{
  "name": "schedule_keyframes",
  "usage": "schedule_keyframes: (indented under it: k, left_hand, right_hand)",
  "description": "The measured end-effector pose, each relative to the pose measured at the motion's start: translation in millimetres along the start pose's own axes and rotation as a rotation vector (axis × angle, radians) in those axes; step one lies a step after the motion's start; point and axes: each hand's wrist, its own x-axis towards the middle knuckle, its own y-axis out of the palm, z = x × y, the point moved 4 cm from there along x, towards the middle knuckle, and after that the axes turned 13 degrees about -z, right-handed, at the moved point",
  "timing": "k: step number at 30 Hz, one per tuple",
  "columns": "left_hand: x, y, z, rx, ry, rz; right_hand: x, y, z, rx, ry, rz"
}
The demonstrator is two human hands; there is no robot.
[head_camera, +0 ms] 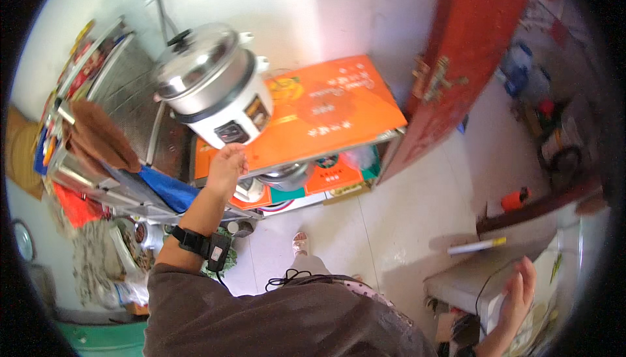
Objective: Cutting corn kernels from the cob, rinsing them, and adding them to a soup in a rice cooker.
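Note:
My left hand point(227, 165) is at the lower front of a white electric rice cooker point(222, 88), just below its dark switch panel point(232, 132). Its fingers are bunched, and I cannot tell whether they touch the cooker. A shiny metal lid point(198, 61) with a black knob covers the cooker. The cooker stands on an orange printed sheet point(323, 107) that covers a low shelf unit. Far to the right, my right hand point(519, 288) is raised over a pale tabletop point(464, 271), fingers loosely spread and holding nothing.
Under the sheet, a lower shelf holds a metal-lidded pot point(288, 177) and boxes. A brown cloth point(100, 134) and a blue cloth point(166, 188) hang at the left. A red door point(464, 63) stands ajar at the right. A white-and-yellow long object point(477, 246) lies near the tabletop.

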Motion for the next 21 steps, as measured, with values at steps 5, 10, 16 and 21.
schedule_keyframes:
  k: [5,10,16,21]
  left_hand:
    - [49,-121,-53,-0.214,0.133,-0.309]
    - [105,-182,-89,-0.197,0.143,-0.512]
    - [159,-194,-110,-0.135,-0.141,-0.557]
    - [194,-210,-107,-0.117,-0.194,-0.533]
  right_hand:
    - [-24,272,82,0.177,0.107,0.755]
    - [-76,499,152,0.218,0.092,1.154]
    - [-126,676,182,0.152,0.198,1.156]
    - [-144,722,189,0.034,0.171,1.197]
